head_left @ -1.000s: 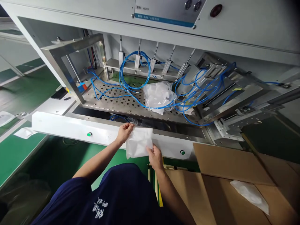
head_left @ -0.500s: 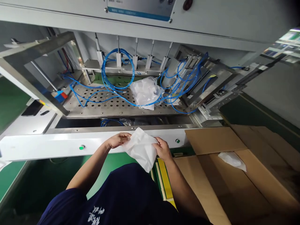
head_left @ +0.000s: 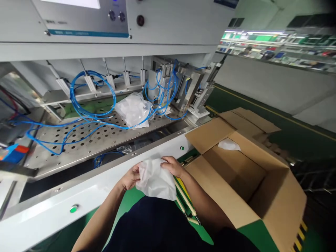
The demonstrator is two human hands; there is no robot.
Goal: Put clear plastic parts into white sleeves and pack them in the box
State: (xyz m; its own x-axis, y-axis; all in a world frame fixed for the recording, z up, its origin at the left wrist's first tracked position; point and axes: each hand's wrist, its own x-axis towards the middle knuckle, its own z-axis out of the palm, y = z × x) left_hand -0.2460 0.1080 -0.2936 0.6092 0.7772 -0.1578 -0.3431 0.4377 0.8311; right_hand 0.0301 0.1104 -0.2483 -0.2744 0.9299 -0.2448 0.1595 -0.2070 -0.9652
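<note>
A thin white bag, soft and creased, hangs between my two hands in front of my body. My left hand grips its left edge, fingers closed and partly behind the material. At its upper right, my right hand is closed on the top edge, thumb and fingers pinching it. Whether anything lies inside the bag I cannot tell. Another white bag lies at the far end of the open cardboard box to my right.
Ahead stands a machine with a perforated metal plate, coiled blue tubing and a clear plastic bag of white pieces. Green buttons sit on its white front edge. A pale-framed stand is beside my right forearm.
My view has turned right, showing more of the cardboard box. The white bag stays in both hands, and my right hand has shifted from its right edge to its top.
</note>
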